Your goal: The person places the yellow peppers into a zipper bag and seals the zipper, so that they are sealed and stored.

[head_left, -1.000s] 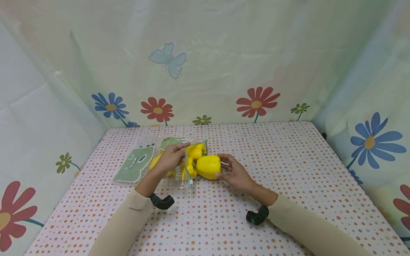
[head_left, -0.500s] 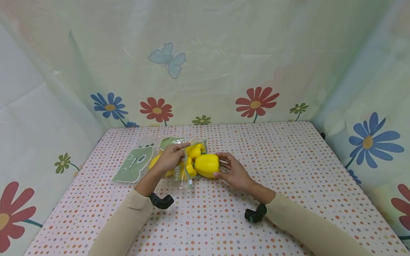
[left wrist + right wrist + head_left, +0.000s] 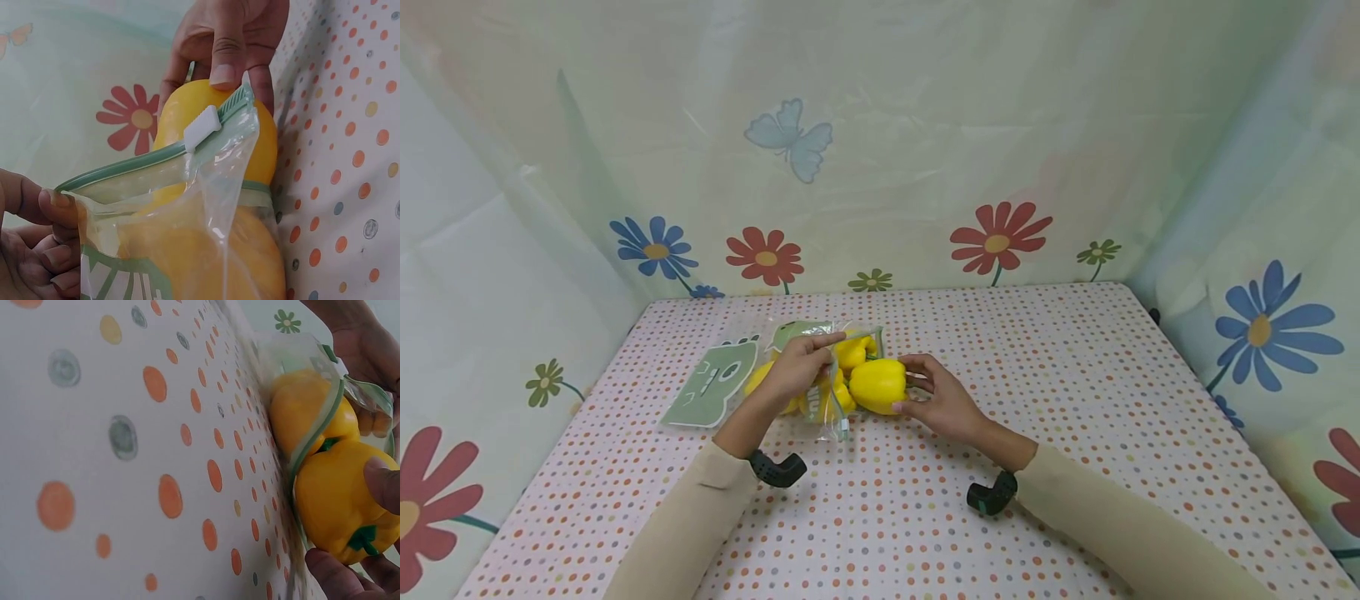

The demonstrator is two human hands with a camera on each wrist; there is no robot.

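In the head view, my left hand (image 3: 797,367) pinches the mouth edge of a clear zip bag (image 3: 219,212) with green print. The bag's green zip strip has a white slider (image 3: 201,129). Yellow bell peppers lie inside, one (image 3: 853,352) near the far side of the mouth. My right hand (image 3: 943,400) holds another yellow bell pepper (image 3: 878,386) by its stem end, fingers and thumb around it. That pepper sits in the bag's mouth; the right wrist view shows its green stem (image 3: 364,540) pointing back toward my right hand and its far end against a bagged pepper (image 3: 306,412).
A flat plastic piece with a green bear-face print (image 3: 711,383) lies left of the peppers; whether it is a separate bag is unclear. The dotted tabletop (image 3: 1075,375) extends around. A flowered curtain (image 3: 910,167) borders the back and sides.
My right hand has moved left with the bell pepper, pushing it further into the bag's mouth. The left hand keeps its pinch on the bag edge, nearly still.
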